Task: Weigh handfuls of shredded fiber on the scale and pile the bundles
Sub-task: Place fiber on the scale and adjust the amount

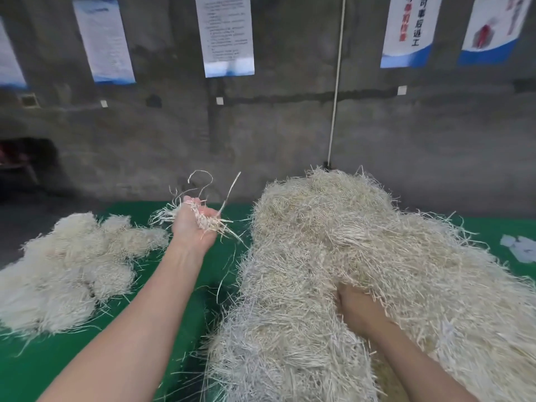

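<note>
A big heap of pale shredded fiber (362, 256) covers the right half of the green table (121, 338). My left hand (193, 227) is raised above the table, palm up, fingers curled round a small tuft of fiber (207, 220) with loose strands sticking out. My right hand (358, 310) is dug into the near side of the big heap, its fingers buried among the strands. On the left lies a pile of rounded fiber bundles (66, 268). No scale is in view.
A grey concrete wall (290, 126) with several posters rises behind the table. A white cord (336, 82) hangs down to the heap's back. Some pale scraps (519, 248) lie at the table's right edge.
</note>
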`<act>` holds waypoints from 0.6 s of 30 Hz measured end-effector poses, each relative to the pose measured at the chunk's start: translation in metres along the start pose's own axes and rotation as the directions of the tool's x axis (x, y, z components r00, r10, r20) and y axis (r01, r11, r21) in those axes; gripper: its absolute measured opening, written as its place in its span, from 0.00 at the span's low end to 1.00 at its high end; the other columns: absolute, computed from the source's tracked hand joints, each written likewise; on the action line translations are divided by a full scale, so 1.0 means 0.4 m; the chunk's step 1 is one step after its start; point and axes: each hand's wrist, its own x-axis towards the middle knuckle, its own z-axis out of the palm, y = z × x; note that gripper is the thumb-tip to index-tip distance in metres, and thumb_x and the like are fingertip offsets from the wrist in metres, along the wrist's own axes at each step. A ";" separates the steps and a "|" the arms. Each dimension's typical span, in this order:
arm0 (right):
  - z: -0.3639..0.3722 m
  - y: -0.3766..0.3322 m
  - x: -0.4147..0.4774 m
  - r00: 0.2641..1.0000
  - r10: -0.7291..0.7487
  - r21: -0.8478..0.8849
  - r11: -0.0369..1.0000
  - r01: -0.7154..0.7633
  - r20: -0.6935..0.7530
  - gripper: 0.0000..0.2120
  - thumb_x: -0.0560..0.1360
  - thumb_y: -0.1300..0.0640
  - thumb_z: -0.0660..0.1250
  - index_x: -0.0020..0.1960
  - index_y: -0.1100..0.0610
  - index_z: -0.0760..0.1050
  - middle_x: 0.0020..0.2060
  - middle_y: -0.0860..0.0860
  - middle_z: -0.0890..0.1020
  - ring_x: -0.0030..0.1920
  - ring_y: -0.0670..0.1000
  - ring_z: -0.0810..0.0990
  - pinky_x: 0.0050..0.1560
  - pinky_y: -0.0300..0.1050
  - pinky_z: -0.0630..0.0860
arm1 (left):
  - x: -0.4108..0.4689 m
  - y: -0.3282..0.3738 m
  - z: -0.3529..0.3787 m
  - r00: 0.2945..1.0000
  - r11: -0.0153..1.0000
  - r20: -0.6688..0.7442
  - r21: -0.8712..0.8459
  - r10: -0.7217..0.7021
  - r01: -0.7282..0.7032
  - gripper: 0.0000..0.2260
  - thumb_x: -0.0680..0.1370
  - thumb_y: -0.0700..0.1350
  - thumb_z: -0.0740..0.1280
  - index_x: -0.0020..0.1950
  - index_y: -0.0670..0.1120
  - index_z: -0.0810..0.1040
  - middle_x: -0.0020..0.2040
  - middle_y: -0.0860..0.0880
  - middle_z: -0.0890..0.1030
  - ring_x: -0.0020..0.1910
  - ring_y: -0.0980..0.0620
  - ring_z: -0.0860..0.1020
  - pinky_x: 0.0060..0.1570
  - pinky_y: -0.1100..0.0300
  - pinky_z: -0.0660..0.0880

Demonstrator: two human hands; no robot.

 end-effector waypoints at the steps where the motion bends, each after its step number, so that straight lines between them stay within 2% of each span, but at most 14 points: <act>1: -0.015 -0.018 -0.010 1.000 -0.005 -0.002 1.000 0.005 -0.026 0.10 0.81 0.60 0.52 0.60 0.58 0.66 0.52 0.54 0.78 0.50 0.53 0.78 0.52 0.47 0.74 | -0.009 0.005 -0.009 1.000 0.998 -0.009 0.066 0.007 -0.006 0.06 0.83 0.44 0.57 0.50 0.47 0.72 0.23 0.52 0.69 0.18 0.58 0.69 0.26 0.71 0.73; 3: -0.074 -0.073 -0.026 0.995 -0.051 -0.048 0.998 0.047 -0.080 0.07 0.80 0.59 0.56 0.57 0.57 0.69 0.42 0.48 0.75 0.44 0.49 0.75 0.47 0.42 0.74 | -0.028 0.006 -0.030 1.000 0.984 -0.006 0.180 0.006 -0.005 0.13 0.82 0.44 0.57 0.67 0.48 0.71 0.21 0.53 0.69 0.27 0.54 0.77 0.51 0.68 0.75; 4: -0.114 -0.108 -0.035 0.990 -0.093 -0.095 0.992 0.083 -0.110 0.09 0.79 0.59 0.58 0.59 0.56 0.69 0.39 0.47 0.74 0.43 0.49 0.74 0.46 0.42 0.72 | -0.030 0.005 -0.040 1.000 0.980 -0.006 0.199 0.000 0.001 0.17 0.82 0.43 0.58 0.71 0.46 0.68 0.22 0.53 0.69 0.31 0.53 0.79 0.56 0.65 0.73; 6: -0.176 -0.177 -0.056 0.952 -0.204 -0.172 0.971 0.167 -0.228 0.19 0.77 0.55 0.63 0.67 0.55 0.66 0.48 0.48 0.77 0.51 0.50 0.75 0.58 0.47 0.71 | -0.040 0.008 -0.045 0.999 0.992 0.021 0.124 -0.030 0.027 0.13 0.82 0.42 0.59 0.66 0.49 0.71 0.25 0.53 0.69 0.23 0.56 0.72 0.44 0.70 0.75; 8: -0.206 -0.260 -0.086 0.877 -0.303 -0.133 0.953 0.273 -0.372 0.40 0.70 0.43 0.69 0.75 0.53 0.54 0.68 0.48 0.67 0.70 0.51 0.64 0.73 0.52 0.53 | -0.050 0.013 -0.046 0.997 0.995 0.044 0.072 -0.068 0.065 0.04 0.81 0.42 0.60 0.48 0.46 0.73 0.28 0.52 0.68 0.19 0.58 0.66 0.23 0.69 0.70; 10: -0.204 -0.355 -0.110 0.876 -0.323 0.144 0.908 0.394 -0.357 0.53 0.64 0.37 0.71 0.77 0.49 0.40 0.74 0.42 0.50 0.74 0.45 0.46 0.73 0.50 0.39 | -0.064 0.013 -0.046 0.991 0.990 0.079 0.092 -0.111 0.104 0.09 0.81 0.42 0.61 0.41 0.45 0.70 0.27 0.52 0.68 0.19 0.58 0.65 0.18 0.68 0.65; 11: -0.184 -0.399 -0.110 0.913 -0.298 0.326 0.865 0.382 -0.278 0.55 0.65 0.39 0.72 0.77 0.48 0.38 0.74 0.42 0.48 0.74 0.45 0.45 0.74 0.52 0.40 | -0.073 0.011 -0.044 0.983 0.985 0.115 0.108 -0.143 0.131 0.09 0.81 0.43 0.61 0.40 0.46 0.70 0.26 0.52 0.68 0.19 0.58 0.65 0.18 0.68 0.64; 12: -0.157 -0.432 -0.106 0.946 -0.264 0.482 0.815 0.323 -0.189 0.53 0.66 0.42 0.73 0.77 0.49 0.40 0.75 0.45 0.53 0.74 0.47 0.51 0.75 0.56 0.48 | -0.085 0.013 -0.042 0.968 0.978 0.169 0.123 -0.186 0.166 0.09 0.80 0.43 0.61 0.40 0.46 0.71 0.25 0.53 0.68 0.19 0.58 0.65 0.17 0.68 0.65; 13: -0.128 -0.453 -0.096 0.968 -0.225 0.594 0.766 0.245 -0.109 0.46 0.70 0.47 0.73 0.77 0.52 0.48 0.71 0.50 0.65 0.70 0.47 0.64 0.72 0.56 0.61 | -0.096 0.020 -0.042 0.944 0.970 0.232 0.126 -0.234 0.209 0.08 0.80 0.43 0.61 0.41 0.46 0.71 0.24 0.53 0.69 0.18 0.58 0.66 0.17 0.67 0.66; 14: -0.105 -0.466 -0.089 0.977 -0.207 0.655 0.730 0.192 -0.056 0.33 0.73 0.52 0.71 0.73 0.56 0.60 0.59 0.52 0.76 0.57 0.44 0.77 0.63 0.52 0.73 | -0.104 0.032 -0.045 0.913 0.959 0.298 0.139 -0.280 0.248 0.06 0.79 0.42 0.62 0.43 0.46 0.72 0.25 0.52 0.70 0.18 0.58 0.66 0.17 0.66 0.66; 15: -0.083 -0.464 -0.077 0.983 -0.179 0.692 0.706 0.154 -0.036 0.16 0.76 0.56 0.67 0.62 0.58 0.72 0.47 0.49 0.80 0.40 0.40 0.80 0.53 0.48 0.78 | -0.110 0.048 -0.049 0.887 0.950 0.353 0.205 -0.297 0.236 0.03 0.78 0.42 0.63 0.44 0.44 0.72 0.27 0.50 0.72 0.19 0.57 0.67 0.18 0.66 0.67; 16: -0.071 -0.456 -0.064 0.991 -0.131 0.740 0.663 0.116 -0.038 0.04 0.78 0.59 0.64 0.50 0.58 0.76 0.41 0.46 0.78 0.29 0.40 0.76 0.43 0.43 0.79 | -0.109 0.065 -0.059 0.881 0.918 0.376 0.370 -0.287 0.141 0.02 0.76 0.41 0.65 0.47 0.43 0.74 0.31 0.48 0.74 0.20 0.57 0.68 0.19 0.66 0.68; 17: -0.066 -0.443 -0.051 0.998 -0.049 0.791 0.609 0.054 -0.030 0.07 0.79 0.61 0.62 0.44 0.57 0.76 0.40 0.44 0.76 0.26 0.40 0.71 0.36 0.39 0.76 | -0.106 0.079 -0.075 0.882 0.791 0.391 0.611 -0.264 -0.034 0.06 0.73 0.40 0.68 0.50 0.43 0.75 0.35 0.47 0.77 0.21 0.57 0.70 0.19 0.66 0.68; 18: -0.070 -0.426 -0.038 0.999 0.042 0.850 0.527 -0.012 -0.012 0.08 0.79 0.62 0.61 0.44 0.58 0.78 0.39 0.43 0.75 0.26 0.39 0.69 0.31 0.35 0.72 | -0.102 0.086 -0.097 0.876 0.496 0.409 0.834 -0.258 -0.243 0.11 0.71 0.40 0.71 0.52 0.47 0.77 0.38 0.49 0.79 0.22 0.57 0.71 0.21 0.66 0.69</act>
